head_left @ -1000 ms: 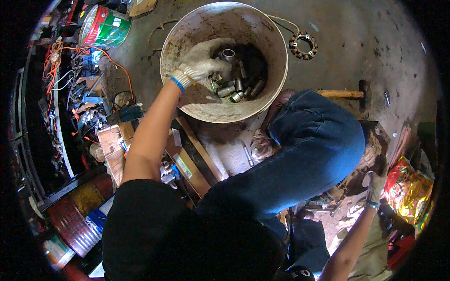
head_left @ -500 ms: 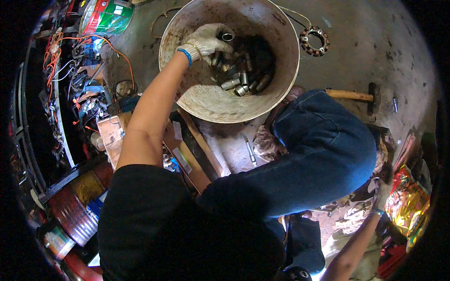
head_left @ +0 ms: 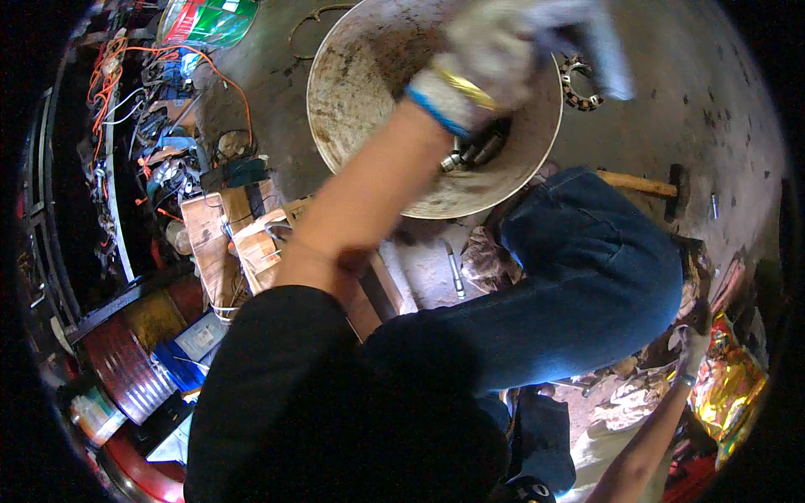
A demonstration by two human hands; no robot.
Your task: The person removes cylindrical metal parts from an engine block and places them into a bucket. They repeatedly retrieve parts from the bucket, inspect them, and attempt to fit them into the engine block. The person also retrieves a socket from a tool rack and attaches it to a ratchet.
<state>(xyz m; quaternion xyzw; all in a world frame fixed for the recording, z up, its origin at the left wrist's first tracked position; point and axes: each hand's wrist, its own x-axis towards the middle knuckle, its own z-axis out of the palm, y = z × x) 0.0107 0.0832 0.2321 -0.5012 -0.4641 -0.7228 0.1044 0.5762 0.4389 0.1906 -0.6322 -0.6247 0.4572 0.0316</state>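
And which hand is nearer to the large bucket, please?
Left: the left hand appears above the large bucket; the right hand is well away, beside the shiny foil.

Light is dim and patchy, its source out of view; the round off-white bucket (head_left: 352,105) has a moderately lit wall, its hollow darkly shadowed beneath the left hand in a pale knitted glove (head_left: 499,50), which motion blur smears; just below the bucket, the grey concrete floor (head_left: 428,272) brightens almost to white; farther below the bucket, the black cloth sleeve (head_left: 285,360) loses all detail; well right of the bucket, crumpled gold-and-red foil (head_left: 729,377) glares; fisheye distortion and black vignetting surround everything.
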